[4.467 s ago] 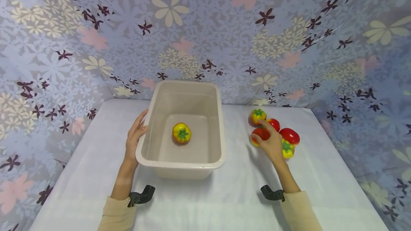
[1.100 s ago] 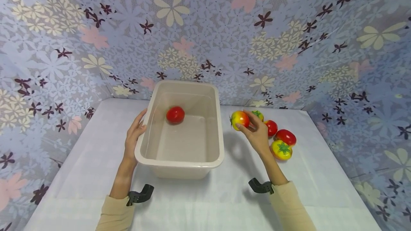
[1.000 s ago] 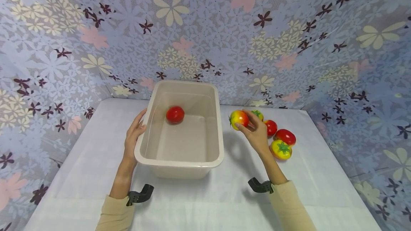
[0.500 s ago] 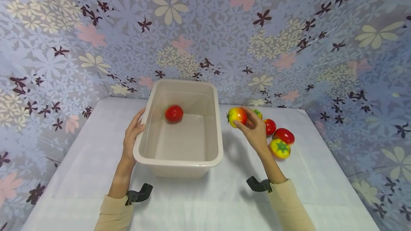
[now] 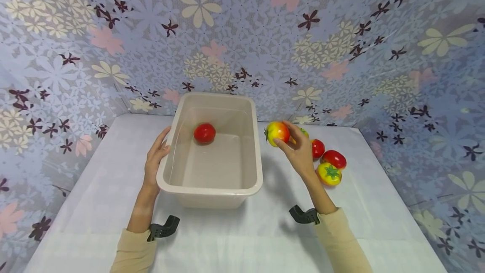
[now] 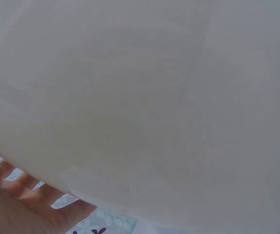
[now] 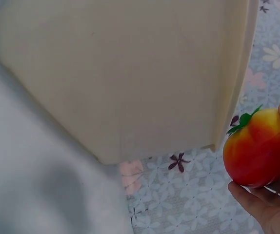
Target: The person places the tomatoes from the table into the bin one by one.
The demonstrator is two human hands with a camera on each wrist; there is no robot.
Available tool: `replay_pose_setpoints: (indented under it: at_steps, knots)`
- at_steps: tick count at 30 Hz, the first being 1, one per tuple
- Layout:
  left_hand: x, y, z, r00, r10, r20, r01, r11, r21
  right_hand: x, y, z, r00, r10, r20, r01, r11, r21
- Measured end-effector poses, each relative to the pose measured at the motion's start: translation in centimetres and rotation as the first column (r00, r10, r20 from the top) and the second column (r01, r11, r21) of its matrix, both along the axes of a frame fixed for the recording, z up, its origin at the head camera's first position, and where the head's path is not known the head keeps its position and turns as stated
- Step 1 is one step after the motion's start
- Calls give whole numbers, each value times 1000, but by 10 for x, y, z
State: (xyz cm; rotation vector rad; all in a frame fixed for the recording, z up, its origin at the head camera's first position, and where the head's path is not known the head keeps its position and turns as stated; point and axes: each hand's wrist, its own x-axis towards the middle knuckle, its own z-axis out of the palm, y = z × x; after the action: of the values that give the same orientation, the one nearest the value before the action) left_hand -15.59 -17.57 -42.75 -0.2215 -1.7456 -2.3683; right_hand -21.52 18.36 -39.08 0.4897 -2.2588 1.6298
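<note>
A beige plastic tub (image 5: 212, 192) stands on the white-covered table. Fingers of my left hand (image 5: 154, 159) lie fairly straight along its left outer side, with the thumb at the rim; the left wrist view shows the fingers along the tub's edge. Inside the tub, a red tomato (image 5: 204, 133) lies towards the back left. My right hand (image 5: 299, 151) grips a glossy red and yellow tomato (image 7: 257, 148) between thumb and fingers, its green leafy top turned towards the tub. This tomato is held up just right of the tub's right rim.
Right of the tub lie several more tomatoes: a red one (image 5: 317, 149), another red one (image 5: 334, 159) and a yellow one (image 5: 329, 174) with a green top. A further one is mostly hidden behind my right hand. Flowered cloth (image 5: 242, 33) rises behind the table.
Since the oldest frame, my right hand has lifted a tomato from the group and carried it left towards the tub. The tub's tomato now shows red and lies farther back. My left hand stays.
</note>
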Motion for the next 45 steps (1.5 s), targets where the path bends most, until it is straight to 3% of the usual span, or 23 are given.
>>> replay_pose_setpoints:
  at_steps: [6,25,36,45]
  knots:
    - [0,-1,-1,1000,-4,0,4,1000,7,-7,-3,-6,998,30,-53,-33,998,-60]
    - [1,-1,0,1000,5,19,-5,1000,-14,1,-36,7,970,208,-122,-223,968,-120]
    - [1,-1,0,1000,5,3,-5,1000,-15,1,-58,6,943,280,-177,-295,954,-60]
    - [2,1,-1,1000,3,-21,-3,1000,8,0,-68,4,938,304,-165,-310,951,-11]
